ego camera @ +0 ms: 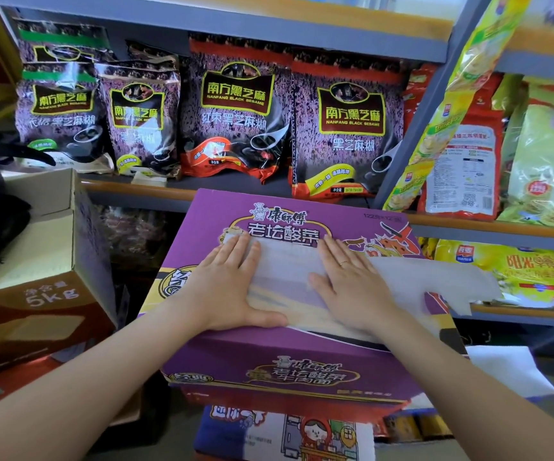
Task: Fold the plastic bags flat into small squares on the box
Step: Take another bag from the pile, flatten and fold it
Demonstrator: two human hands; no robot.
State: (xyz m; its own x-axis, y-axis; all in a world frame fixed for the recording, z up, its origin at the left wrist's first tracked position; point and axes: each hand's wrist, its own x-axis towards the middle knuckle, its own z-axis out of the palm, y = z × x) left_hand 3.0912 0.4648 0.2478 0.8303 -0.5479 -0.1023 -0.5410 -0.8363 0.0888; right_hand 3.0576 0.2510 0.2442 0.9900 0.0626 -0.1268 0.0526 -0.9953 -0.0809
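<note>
A translucent white plastic bag [289, 277] lies flat across the top of a purple cardboard box [269, 367]. Its handle end [435, 281] sticks out past the box's right edge. My left hand [225, 281] presses palm-down on the bag's left part, fingers together and stretched out. My right hand [349, 281], with a ring on one finger, presses flat on the bag just right of its middle. Neither hand grips anything; both lie flat on the plastic.
Shelves behind the box carry several dark sesame-paste packets [235, 111] and yellow food bags [542, 154]. An open brown carton [42, 261] stands at the left. More boxes [285, 434] sit beneath the purple one. A white sheet [508, 371] lies low at the right.
</note>
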